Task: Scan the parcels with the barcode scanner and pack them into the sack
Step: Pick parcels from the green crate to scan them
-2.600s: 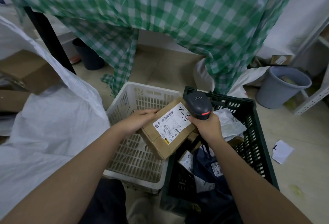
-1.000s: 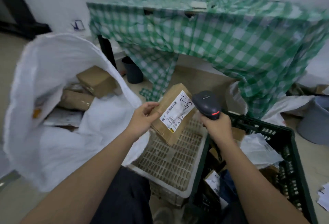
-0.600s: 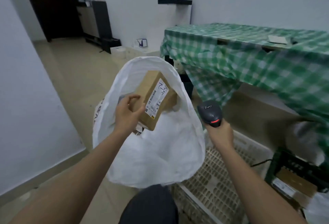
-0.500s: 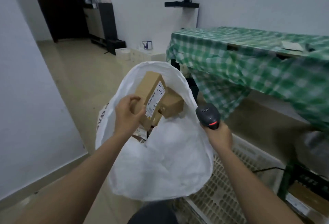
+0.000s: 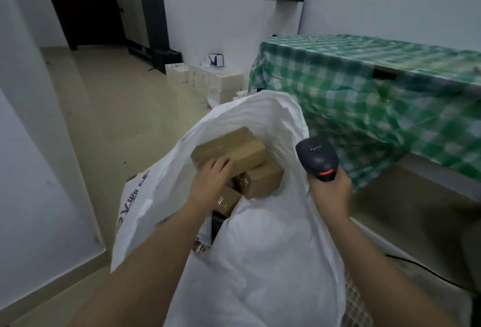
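two hands at the white sack (image 5: 260,261). left hand (image 5: 210,183) inside the sack mouth, fingers curled on the near edge of the top cardboard parcel (image 5: 229,151), parcel lying on other boxes (image 5: 260,179) in the sack. right hand (image 5: 329,191) at the sack's right rim, fist wrapped around barcode scanner (image 5: 316,157), head up. green checked table (image 5: 377,87) right of the sack.

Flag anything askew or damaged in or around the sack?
Nothing looks damaged or spilled. The top cardboard parcel lies tilted across another box in the white sack, left hand on it. The right hand holds the barcode scanner. The green checked tablecloth hangs rumpled.
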Demonstrator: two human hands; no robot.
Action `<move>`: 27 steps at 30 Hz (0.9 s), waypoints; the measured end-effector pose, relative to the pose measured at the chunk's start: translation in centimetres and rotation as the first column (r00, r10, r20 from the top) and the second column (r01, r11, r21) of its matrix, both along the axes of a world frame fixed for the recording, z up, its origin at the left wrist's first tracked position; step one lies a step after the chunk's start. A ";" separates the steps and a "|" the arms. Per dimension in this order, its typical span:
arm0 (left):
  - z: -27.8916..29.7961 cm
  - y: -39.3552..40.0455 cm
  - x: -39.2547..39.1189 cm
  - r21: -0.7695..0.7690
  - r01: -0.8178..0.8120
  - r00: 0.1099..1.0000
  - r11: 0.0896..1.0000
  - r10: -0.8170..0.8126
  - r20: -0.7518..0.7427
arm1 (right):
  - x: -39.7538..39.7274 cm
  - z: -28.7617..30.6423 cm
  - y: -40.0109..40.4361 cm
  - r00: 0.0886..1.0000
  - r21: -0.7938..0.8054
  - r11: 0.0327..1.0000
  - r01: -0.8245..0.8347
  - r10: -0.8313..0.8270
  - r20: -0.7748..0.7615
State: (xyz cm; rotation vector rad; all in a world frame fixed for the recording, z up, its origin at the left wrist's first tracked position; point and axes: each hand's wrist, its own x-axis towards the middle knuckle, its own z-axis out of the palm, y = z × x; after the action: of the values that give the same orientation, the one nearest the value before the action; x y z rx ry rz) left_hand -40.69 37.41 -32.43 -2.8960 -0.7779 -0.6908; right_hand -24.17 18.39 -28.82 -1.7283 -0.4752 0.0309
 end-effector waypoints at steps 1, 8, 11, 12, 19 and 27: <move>-0.2 0.6 0.8 -0.005 -0.030 0.999 1.000 0.029 -0.030 | 0.2 0.7 0.5 1.000 0.022 1.000 -0.017 0.017 0.020; 1.1 0.4 2.9 -0.048 -0.320 0.907 0.946 0.292 -0.303 | 1.9 1.2 1.6 0.998 -0.031 0.999 0.018 -0.017 0.055; 2.0 -0.2 2.1 -0.391 -0.246 0.951 0.887 0.143 -0.274 | 1.6 1.2 0.9 0.999 -0.035 0.999 0.036 -0.035 0.033; 2.3 -0.5 1.7 -0.471 -0.213 0.961 0.856 0.096 -0.260 | 1.4 1.4 0.6 0.999 -0.043 0.999 0.033 -0.031 0.036; 4.0 -4.8 -1.4 -0.642 0.036 0.998 0.766 -0.057 -0.012 | -0.7 3.2 -3.1 0.999 -0.132 0.991 -0.005 0.011 0.043; 8.2 -15.3 -3.2 -0.730 0.272 0.955 0.627 -0.080 0.286 | -4.5 4.3 -12.7 0.998 -0.261 0.964 -0.046 0.054 0.022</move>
State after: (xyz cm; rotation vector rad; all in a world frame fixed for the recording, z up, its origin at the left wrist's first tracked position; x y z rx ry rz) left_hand -43.91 22.06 -24.25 -3.7644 -1.0202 -0.9013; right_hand -28.68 5.72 -24.53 -1.9767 -0.5559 0.1088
